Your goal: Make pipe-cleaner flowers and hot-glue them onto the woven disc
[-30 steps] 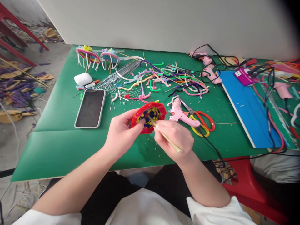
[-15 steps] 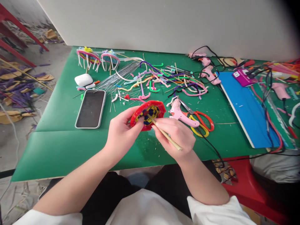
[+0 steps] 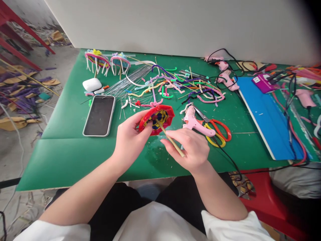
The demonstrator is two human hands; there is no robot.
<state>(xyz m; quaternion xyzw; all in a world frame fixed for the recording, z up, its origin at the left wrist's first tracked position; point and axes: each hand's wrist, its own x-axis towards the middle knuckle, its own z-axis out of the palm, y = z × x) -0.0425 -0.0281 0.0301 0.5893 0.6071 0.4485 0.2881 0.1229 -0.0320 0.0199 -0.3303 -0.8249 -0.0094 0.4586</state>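
My left hand (image 3: 131, 135) is closed on a small umbrella-shaped canopy (image 3: 171, 115), thumb on its underside and fingers behind it. Its rim is shiny red, and rings of yellow and dark blue show inside. A thin wooden stick (image 3: 175, 144) slants from the canopy's centre towards me. Around that stick my right hand (image 3: 192, 147) is loosely curled, index fingertip against it and thumb slightly apart below. Just beyond the right hand lie a pink glue gun (image 3: 194, 124) and scissors (image 3: 217, 130) with orange and yellow handles.
A phone (image 3: 99, 116) and a white case (image 3: 92, 84) lie at left on the green table (image 3: 62, 150). Two small decorated umbrellas (image 3: 97, 60) stand behind them. Pipe cleaners (image 3: 165, 83) and wires (image 3: 130, 80) spread across the back. A blue board (image 3: 260, 124) and cables are at right.
The stick's near end has swung left, towards the left hand. My right thumb has loosened from the stick. The canopy has shifted slightly left and up.
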